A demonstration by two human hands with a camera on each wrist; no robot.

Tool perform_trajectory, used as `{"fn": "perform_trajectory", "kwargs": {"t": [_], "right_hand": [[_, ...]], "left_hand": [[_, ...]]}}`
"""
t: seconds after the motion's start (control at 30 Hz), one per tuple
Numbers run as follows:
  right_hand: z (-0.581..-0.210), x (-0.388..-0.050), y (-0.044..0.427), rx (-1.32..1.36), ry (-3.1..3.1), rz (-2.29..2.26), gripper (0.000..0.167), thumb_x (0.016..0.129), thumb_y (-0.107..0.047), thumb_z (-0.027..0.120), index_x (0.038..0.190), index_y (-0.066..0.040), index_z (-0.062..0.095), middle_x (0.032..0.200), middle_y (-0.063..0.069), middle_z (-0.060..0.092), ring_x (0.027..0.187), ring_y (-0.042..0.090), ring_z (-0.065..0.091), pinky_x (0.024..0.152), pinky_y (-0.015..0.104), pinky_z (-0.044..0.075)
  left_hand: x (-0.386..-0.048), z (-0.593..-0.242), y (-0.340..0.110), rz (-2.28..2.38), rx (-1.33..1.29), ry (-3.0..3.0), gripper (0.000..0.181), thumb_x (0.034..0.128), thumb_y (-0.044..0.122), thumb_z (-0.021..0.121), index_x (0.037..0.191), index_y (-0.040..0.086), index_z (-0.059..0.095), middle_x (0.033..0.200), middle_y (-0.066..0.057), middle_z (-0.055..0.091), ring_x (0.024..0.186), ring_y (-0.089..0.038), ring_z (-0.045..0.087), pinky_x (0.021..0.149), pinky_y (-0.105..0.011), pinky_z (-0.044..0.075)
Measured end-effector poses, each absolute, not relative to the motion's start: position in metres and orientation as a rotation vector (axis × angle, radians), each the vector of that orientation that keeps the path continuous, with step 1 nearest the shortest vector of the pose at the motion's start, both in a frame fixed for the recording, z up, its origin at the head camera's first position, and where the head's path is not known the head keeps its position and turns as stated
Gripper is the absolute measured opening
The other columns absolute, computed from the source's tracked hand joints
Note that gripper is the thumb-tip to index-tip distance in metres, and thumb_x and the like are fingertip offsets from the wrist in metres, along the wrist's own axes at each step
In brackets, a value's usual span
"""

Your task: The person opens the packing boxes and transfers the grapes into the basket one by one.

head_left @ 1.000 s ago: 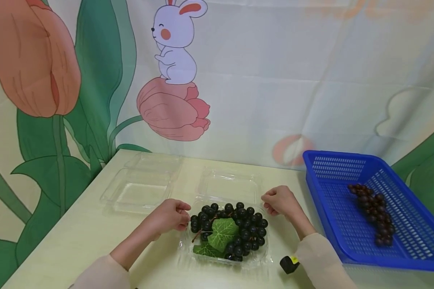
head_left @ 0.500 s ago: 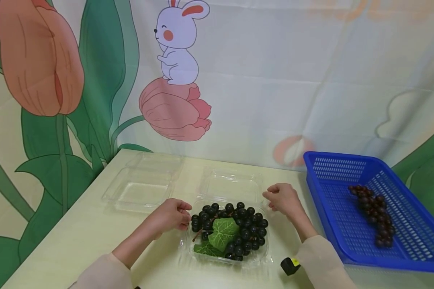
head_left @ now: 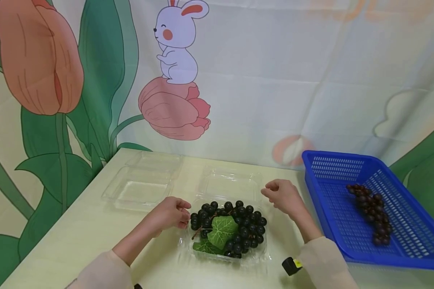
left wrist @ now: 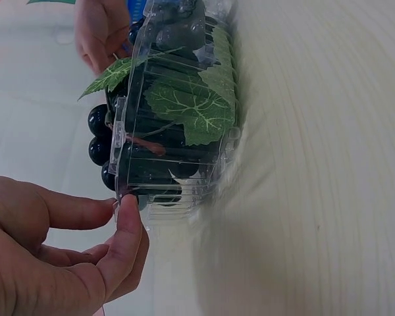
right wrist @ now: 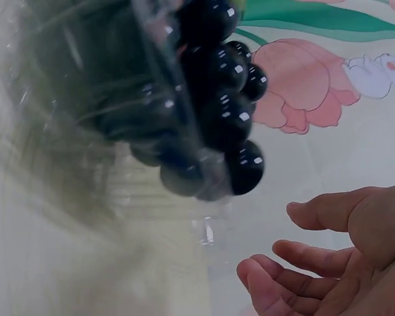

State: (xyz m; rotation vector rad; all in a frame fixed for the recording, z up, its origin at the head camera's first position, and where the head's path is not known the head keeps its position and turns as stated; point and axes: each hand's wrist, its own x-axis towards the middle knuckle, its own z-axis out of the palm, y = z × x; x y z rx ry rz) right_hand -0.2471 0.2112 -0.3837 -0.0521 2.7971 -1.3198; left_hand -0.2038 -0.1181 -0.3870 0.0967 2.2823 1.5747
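Note:
A bunch of dark grapes (head_left: 251, 228) with green leaves (head_left: 222, 232) lies in a clear plastic clamshell container (head_left: 224, 257), its lid (head_left: 231, 182) folded back behind it. In the head view my left hand (head_left: 170, 213) is at the container's left edge. The left wrist view shows its thumb and forefinger (left wrist: 128, 234) pinching the rim beside the grapes. My right hand (head_left: 283, 196) hovers off the back right corner, beside the lid. Its fingers (right wrist: 303, 257) are relaxed and apart from the container, with nothing between them.
Another opened clear container (head_left: 141, 190) stands at the back left of the table. On the right a blue plastic basket (head_left: 322, 200) bears a brownish-red grape bunch (head_left: 372, 212). A small black object with a yellow mark (head_left: 290, 265) is near my right sleeve.
My right hand has lifted slightly up and away from the container's right corner. The left hand keeps its place at the rim. The grapes stay where they were.

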Motion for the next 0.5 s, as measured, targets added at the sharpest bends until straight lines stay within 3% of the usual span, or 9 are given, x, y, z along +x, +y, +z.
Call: {"fn": "perform_trajectory", "kwargs": {"t": [0.23,0.5], "right_hand": [[-0.369,-0.239,0.207,-0.160,2.864,-1.212,0.036,0.101,-0.021,0.066,0.125,0.006,0.067,0.112,0.020,0.071,0.091,0.028,0.070,0.076,0.042,0.058],[-0.354,-0.230,0.195,-0.278,2.870,-1.138,0.035,0.102,-0.023,0.066,0.124,0.003,0.069,0.115,0.019,0.071,0.102,0.034,0.068,0.084,0.049,0.056]], "left_hand": [[-0.205,-0.388,-0.119,1.574,0.107,2.285,0.038,0.0968,-0.013,0.056,0.132,-0.023,0.048,0.094,-0.020,0.063,0.077,-0.022,0.067,0.075,-0.039,0.061],[-0.206,-0.389,-0.119,1.572,0.101,2.277,0.039,0.0969,-0.012,0.057,0.133,-0.023,0.048,0.094,-0.017,0.063,0.079,-0.023,0.067,0.076,-0.039,0.061]]}}
